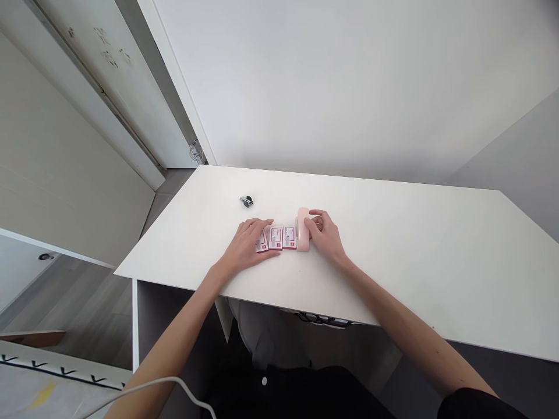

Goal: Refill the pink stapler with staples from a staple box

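Note:
Three small red-and-white boxes lie in a row on the white table (393, 244); the middle box (275, 237) and the right box (289, 237) show fully. My left hand (247, 245) rests on the left box (261, 242), fingers lying flat over it. A pale pink stapler-like object (303, 230) stands right of the row, touching the right box. My right hand (325, 235) grips the pink object from its right side, fingers curled around it.
A small black and silver object (247, 201) lies on the table behind the boxes. The table stands against a white wall. A door frame (131, 116) and grey floor are to the left. A white cable (174, 384) hangs near my left arm.

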Tool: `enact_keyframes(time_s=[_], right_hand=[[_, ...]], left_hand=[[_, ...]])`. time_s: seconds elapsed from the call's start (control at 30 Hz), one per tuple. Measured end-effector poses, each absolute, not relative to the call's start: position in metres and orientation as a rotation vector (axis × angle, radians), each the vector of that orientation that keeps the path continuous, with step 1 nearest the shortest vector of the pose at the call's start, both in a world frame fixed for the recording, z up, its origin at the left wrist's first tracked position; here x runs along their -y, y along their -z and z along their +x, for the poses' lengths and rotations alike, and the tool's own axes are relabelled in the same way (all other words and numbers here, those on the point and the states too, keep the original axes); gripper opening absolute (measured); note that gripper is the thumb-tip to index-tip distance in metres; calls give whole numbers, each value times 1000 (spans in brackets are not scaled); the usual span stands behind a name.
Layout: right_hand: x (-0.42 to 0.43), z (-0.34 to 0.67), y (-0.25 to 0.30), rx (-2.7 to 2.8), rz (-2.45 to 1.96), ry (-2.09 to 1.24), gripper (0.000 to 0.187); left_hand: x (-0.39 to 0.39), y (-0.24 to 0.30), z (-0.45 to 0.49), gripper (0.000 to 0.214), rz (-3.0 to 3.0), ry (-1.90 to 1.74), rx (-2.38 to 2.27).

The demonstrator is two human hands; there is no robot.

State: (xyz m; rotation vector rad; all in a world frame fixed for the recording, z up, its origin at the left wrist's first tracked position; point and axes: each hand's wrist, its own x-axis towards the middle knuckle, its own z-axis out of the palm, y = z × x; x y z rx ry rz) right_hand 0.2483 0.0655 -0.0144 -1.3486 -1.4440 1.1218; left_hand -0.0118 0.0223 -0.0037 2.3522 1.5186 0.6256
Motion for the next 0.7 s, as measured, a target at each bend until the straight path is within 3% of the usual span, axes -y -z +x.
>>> enact_keyframes(time_s=[0.37, 0.7], right_hand=[[-68, 251, 12, 1466, -1299, -1196, 33], [-67, 250, 5, 1440, -1294, -1242, 37]], left_hand=[[-22, 3, -18, 82, 2162, -674, -1530], [-36, -10, 12, 90, 2242, -622, -1445]])
